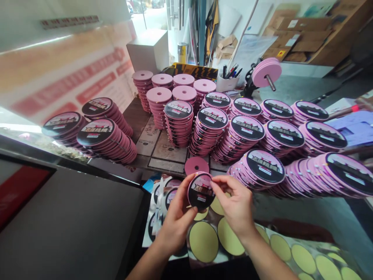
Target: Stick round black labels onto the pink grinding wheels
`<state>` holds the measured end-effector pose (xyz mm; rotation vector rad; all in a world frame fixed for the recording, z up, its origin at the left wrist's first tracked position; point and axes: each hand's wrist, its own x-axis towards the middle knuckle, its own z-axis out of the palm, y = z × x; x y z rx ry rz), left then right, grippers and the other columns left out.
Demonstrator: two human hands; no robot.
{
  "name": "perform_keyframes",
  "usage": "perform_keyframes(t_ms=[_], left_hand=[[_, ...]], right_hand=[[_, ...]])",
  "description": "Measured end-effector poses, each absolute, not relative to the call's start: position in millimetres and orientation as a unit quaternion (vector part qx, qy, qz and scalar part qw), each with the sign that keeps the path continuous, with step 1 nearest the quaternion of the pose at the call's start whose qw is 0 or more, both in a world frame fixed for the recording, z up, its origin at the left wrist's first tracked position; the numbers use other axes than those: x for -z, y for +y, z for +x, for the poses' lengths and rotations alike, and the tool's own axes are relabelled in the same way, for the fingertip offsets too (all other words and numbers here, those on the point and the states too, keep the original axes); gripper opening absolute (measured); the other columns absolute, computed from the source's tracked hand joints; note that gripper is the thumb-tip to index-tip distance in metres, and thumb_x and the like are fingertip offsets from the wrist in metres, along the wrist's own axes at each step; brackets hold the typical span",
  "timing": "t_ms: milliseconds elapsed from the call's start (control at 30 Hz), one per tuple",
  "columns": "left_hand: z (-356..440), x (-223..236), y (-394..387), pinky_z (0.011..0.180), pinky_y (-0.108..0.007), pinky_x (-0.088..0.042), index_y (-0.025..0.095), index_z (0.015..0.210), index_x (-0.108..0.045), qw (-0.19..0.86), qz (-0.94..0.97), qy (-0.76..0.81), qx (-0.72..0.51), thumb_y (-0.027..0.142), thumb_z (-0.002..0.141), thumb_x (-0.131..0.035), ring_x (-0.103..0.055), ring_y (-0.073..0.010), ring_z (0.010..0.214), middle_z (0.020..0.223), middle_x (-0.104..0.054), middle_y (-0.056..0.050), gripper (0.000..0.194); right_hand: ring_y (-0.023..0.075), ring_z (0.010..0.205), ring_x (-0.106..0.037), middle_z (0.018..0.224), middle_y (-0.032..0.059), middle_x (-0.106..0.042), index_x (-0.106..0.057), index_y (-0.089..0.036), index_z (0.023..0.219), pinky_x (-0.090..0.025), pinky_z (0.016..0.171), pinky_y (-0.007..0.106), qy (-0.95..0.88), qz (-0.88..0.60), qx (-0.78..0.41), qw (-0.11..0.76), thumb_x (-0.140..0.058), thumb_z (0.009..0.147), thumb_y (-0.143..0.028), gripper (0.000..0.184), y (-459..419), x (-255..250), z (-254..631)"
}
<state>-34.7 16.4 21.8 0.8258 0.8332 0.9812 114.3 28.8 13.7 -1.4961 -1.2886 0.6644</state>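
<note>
A pink spool [201,196] with a round black label on its face is held up in front of me. My left hand [178,212] grips it by the rim, thumb at the lower edge and fingers around the far side. At the spool's upper right edge, my right hand [233,202] has its thumb and fingertips closed on the rim and label edge. Just beyond, a bare pink spool [197,165] lies flat on the table. Below my hands are sticker sheets [159,210] with round black labels, and a backing sheet [204,241] with yellowish circles.
Stacks of labelled spools [247,128] stand close on the right, others [96,132] on the left. Unlabelled pink stacks [159,95] rise behind. A pen cup [227,82], a rod holding pink discs [266,72] and a white box [148,50] stand further back.
</note>
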Motion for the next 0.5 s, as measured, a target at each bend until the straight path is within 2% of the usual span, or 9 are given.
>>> perform_keyframes(t_ms=[100,200,300,400,433,500], left_hand=[[-32,-21,13,0.097,-0.031,-0.042,0.036,0.124,-0.048,0.693,0.392,0.387,-0.465,0.016,0.078,-0.059,-0.046,-0.0238,0.118,0.131,-0.05,0.001,0.052],[-27,-20,9,0.096,-0.033,-0.043,0.035,0.123,-0.05,0.708,0.352,0.378,-0.481,0.019,0.074,-0.064,-0.049,-0.0254,0.116,0.127,-0.053,0.0,0.053],[-21,-22,6,0.089,-0.037,-0.048,0.037,0.126,-0.047,0.739,0.318,0.364,-0.47,0.031,0.077,-0.061,-0.054,-0.0267,0.109,0.126,-0.054,-0.003,0.051],[-23,-21,6,0.094,-0.042,-0.043,0.036,0.13,-0.041,0.708,0.349,0.399,-0.467,0.039,0.079,-0.058,-0.049,-0.0279,0.115,0.131,-0.05,-0.005,0.054],[-26,-17,7,0.098,-0.042,-0.038,0.034,0.13,-0.042,0.683,0.365,0.432,-0.462,0.039,0.077,-0.06,-0.045,-0.0282,0.119,0.133,-0.049,-0.005,0.056],[-35,-5,9,0.104,-0.042,-0.029,0.028,0.124,-0.049,0.635,0.378,0.51,-0.439,0.039,0.071,-0.065,-0.038,-0.029,0.126,0.133,-0.048,-0.007,0.056]], right_hand=[[0.0152,0.059,-0.056,0.082,0.0056,-0.064,-0.064,-0.019,0.094,-0.047,0.062,0.03,-0.583,-0.649,-0.165,0.461,-0.056,0.081,-0.03,0.018,24,-18,112],[0.0127,0.052,-0.055,0.087,0.0052,-0.064,-0.058,-0.021,0.106,-0.047,0.054,0.027,-0.525,-0.657,-0.247,0.481,-0.057,0.081,-0.035,0.029,17,-29,113],[0.0136,0.056,-0.06,0.075,0.0018,-0.066,-0.062,-0.022,0.093,-0.049,0.052,0.024,-0.459,-0.611,-0.36,0.535,-0.058,0.08,-0.036,0.02,13,-49,131],[0.0152,0.062,-0.062,0.072,0.0014,-0.067,-0.065,-0.023,0.088,-0.05,0.055,0.025,-0.391,-0.635,-0.284,0.603,-0.065,0.073,-0.036,0.019,20,-70,172],[0.0146,0.062,-0.062,0.073,0.0012,-0.067,-0.065,-0.023,0.087,-0.049,0.055,0.025,-0.363,-0.644,-0.239,0.629,-0.067,0.072,-0.036,0.02,25,-74,188],[0.015,0.06,-0.061,0.07,0.001,-0.067,-0.065,-0.022,0.084,-0.049,0.057,0.028,-0.334,-0.653,-0.234,0.639,-0.07,0.066,-0.038,0.024,38,-76,217]])
